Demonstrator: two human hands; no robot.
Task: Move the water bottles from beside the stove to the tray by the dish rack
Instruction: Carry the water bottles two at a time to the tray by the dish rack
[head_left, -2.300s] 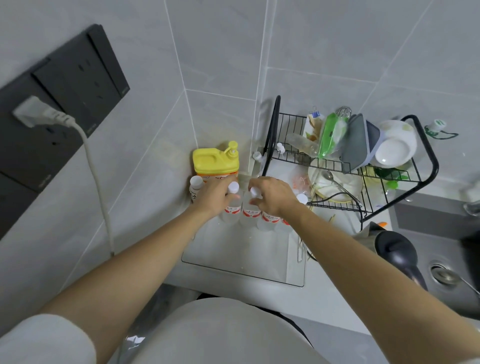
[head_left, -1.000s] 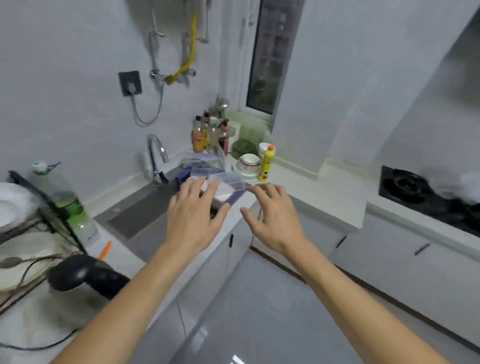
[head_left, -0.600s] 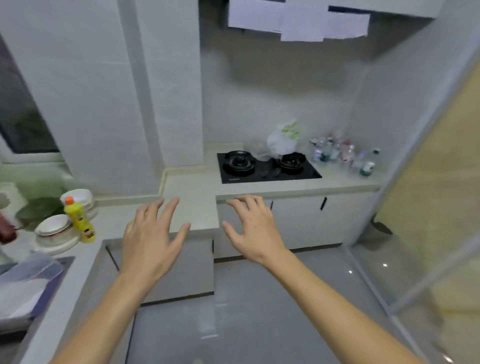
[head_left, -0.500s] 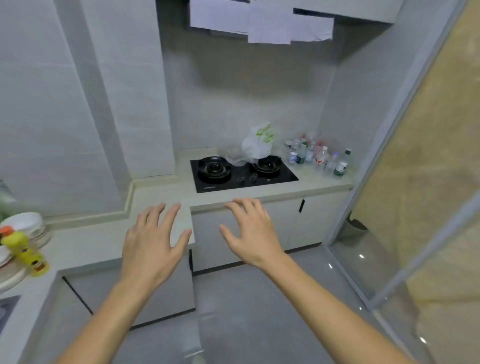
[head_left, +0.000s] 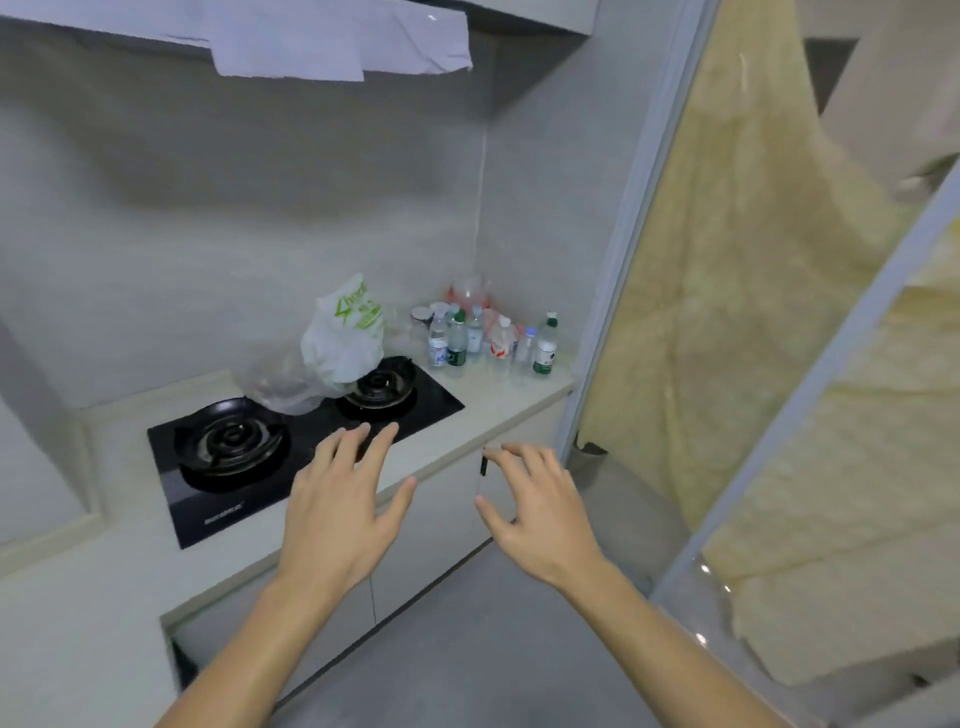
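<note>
Several clear water bottles (head_left: 488, 343) with red, green and blue labels stand in the counter's far right corner, just right of the black two-burner stove (head_left: 291, 436). My left hand (head_left: 343, 509) hovers open over the stove's front right edge, fingers spread and empty. My right hand (head_left: 540, 514) hangs open in front of the cabinet door below the counter edge, also empty. Both hands are well short of the bottles. The tray and dish rack are out of view.
A white plastic bag (head_left: 345, 332) with green print sits on the back of the right burner, with a clear bag beside it. A glass sliding door frame (head_left: 613, 291) bounds the counter on the right. Paper sheets (head_left: 337, 44) hang from the hood above.
The view swung from the dish rack, past the sink, to the stove. My hands let go of the bottles at the tray and are empty; the stove and bottles are closer than half a second ago.
</note>
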